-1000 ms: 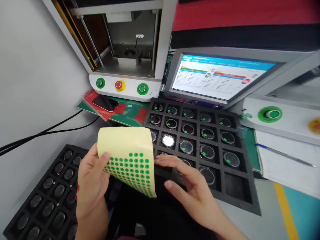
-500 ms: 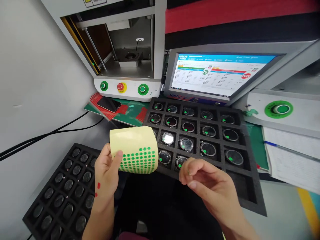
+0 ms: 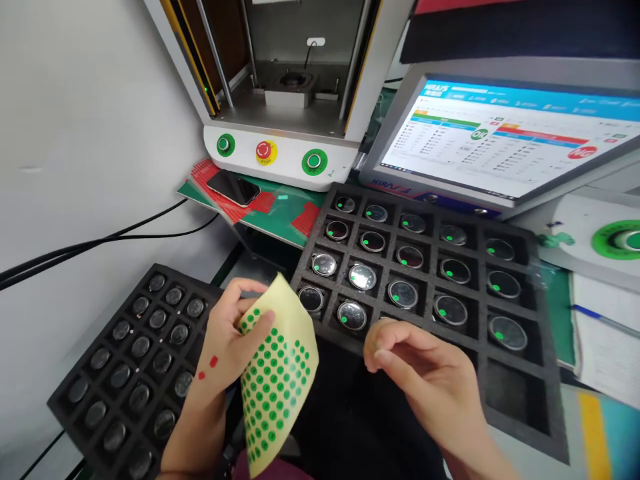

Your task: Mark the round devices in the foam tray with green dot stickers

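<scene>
My left hand [image 3: 227, 343] holds a yellow sheet of green dot stickers [image 3: 277, 373], thumb pressed on its upper edge and fingers curled behind; the sheet bends and hangs down toward my lap. Two small red marks sit on the back of that hand near the wrist. My right hand [image 3: 425, 377] hovers just beside the near edge of the big black foam tray [image 3: 430, 217], fingers drawn in with thumb and forefinger pinched close; I cannot tell whether anything is between them. That tray lies on the surface in front of me, its square pockets holding round glass-faced discs [image 3: 363, 276], many of them with a green dot on them; the pocket at its near right corner holds none. To my left a second black tray [image 3: 90, 393] holds rows of smaller dark discs. Behind the trays stands a white machine [image 3: 280, 143] with two green buttons and a red one between them. A phone [image 3: 233, 187] lies on a red and green mat beside it. A tilted screen [image 3: 505, 137] shows tables at the right, just behind the big tray
</scene>
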